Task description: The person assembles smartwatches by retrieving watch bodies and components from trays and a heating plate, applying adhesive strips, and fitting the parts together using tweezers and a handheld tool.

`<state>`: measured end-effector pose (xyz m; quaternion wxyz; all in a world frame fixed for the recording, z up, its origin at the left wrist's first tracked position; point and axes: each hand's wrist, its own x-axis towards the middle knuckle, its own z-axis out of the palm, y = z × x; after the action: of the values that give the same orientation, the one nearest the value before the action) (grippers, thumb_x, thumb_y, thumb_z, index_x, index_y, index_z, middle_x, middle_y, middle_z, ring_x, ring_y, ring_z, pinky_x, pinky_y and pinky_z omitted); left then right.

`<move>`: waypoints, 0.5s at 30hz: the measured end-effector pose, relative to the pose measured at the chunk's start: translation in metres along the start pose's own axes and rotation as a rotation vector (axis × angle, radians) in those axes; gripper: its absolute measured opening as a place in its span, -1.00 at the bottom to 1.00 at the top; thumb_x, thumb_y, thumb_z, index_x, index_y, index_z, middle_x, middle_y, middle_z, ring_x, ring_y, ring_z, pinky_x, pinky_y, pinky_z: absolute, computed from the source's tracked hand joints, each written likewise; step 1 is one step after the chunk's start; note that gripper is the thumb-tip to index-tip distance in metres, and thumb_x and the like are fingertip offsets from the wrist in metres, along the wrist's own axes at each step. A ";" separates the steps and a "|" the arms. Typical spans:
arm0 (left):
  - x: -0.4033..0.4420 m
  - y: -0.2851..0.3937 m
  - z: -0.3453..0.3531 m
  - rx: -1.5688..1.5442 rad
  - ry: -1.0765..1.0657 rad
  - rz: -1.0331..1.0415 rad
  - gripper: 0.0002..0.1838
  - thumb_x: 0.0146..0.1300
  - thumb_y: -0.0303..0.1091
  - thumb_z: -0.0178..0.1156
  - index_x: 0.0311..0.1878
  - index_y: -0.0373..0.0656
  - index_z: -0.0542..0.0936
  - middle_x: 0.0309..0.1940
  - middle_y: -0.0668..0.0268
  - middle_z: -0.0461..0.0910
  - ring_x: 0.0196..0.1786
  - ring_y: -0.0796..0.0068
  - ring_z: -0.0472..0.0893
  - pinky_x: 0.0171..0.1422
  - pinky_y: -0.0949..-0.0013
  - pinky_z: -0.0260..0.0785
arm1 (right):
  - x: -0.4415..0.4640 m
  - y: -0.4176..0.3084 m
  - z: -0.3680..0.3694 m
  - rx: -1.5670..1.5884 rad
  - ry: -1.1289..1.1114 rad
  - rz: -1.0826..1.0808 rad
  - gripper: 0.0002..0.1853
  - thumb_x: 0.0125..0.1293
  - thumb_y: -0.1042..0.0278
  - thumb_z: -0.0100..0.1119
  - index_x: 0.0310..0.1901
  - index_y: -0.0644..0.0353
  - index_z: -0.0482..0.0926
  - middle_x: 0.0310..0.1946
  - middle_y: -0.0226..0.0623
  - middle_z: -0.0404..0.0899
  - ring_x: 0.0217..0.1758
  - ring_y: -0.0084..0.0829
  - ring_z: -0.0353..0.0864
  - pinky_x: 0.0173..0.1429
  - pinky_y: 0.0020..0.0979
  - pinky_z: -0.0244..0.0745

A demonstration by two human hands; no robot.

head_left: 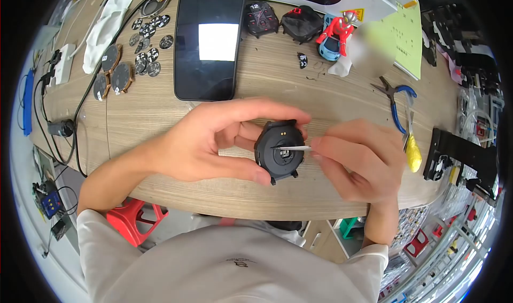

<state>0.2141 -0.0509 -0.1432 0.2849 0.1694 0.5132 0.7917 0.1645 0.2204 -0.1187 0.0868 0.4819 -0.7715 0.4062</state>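
Observation:
A black smartwatch body (271, 139) is turned back side up over the front part of the table, with two gold contacts and a small opening at its centre. My left hand (214, 140) is closed around its left side, thumb at the lower edge and fingers at the top. Metal tweezers (300, 148) are pinched in my right hand (363, 161), their tips at the watch's central opening. Whether the tips grip anything is too small to tell.
Behind my hands lies a large black phone or tablet (206, 63). Round watch parts (122, 77) sit left, two watch cases (302, 24) at the back. Right are pliers (396, 100) and a yellow-handled tool (413, 153). A red figure on a blue toy car (329, 46) stands behind.

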 end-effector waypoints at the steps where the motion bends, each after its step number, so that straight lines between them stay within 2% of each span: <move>1: 0.000 0.000 0.000 0.000 -0.002 -0.003 -0.06 0.15 -0.68 0.55 0.59 -0.47 0.29 0.47 -0.06 0.46 0.49 0.15 0.56 0.57 0.07 0.46 | 0.000 0.000 -0.002 -0.009 -0.026 -0.026 -0.60 -0.04 0.60 0.58 -0.10 0.14 0.75 -0.36 -0.30 0.72 -0.53 -0.37 0.63 -0.50 -0.44 0.43; 11: 0.000 0.002 0.001 -0.068 -0.067 -0.101 -0.09 0.29 -0.47 0.53 0.61 -0.53 0.25 0.41 -0.03 0.50 0.42 0.16 0.57 0.56 0.05 0.43 | -0.004 -0.004 -0.003 -0.086 0.009 -0.022 -0.62 -0.10 0.52 0.60 -0.16 0.02 0.80 -0.42 -0.42 0.67 -0.57 -0.45 0.54 -0.52 -0.46 0.34; 15: 0.001 0.007 0.003 -0.086 -0.038 -0.159 -0.08 0.31 -0.38 0.54 0.60 -0.52 0.26 0.39 -0.03 0.51 0.40 0.16 0.58 0.54 0.02 0.46 | -0.002 -0.004 -0.006 -0.148 -0.008 -0.043 -0.63 -0.13 0.53 0.59 -0.19 0.06 0.79 -0.44 -0.42 0.66 -0.59 -0.44 0.52 -0.52 -0.44 0.30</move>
<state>0.2129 -0.0502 -0.1359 0.3635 0.1306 0.4851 0.7845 0.1673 0.2258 -0.1136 0.1277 0.4921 -0.7894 0.3441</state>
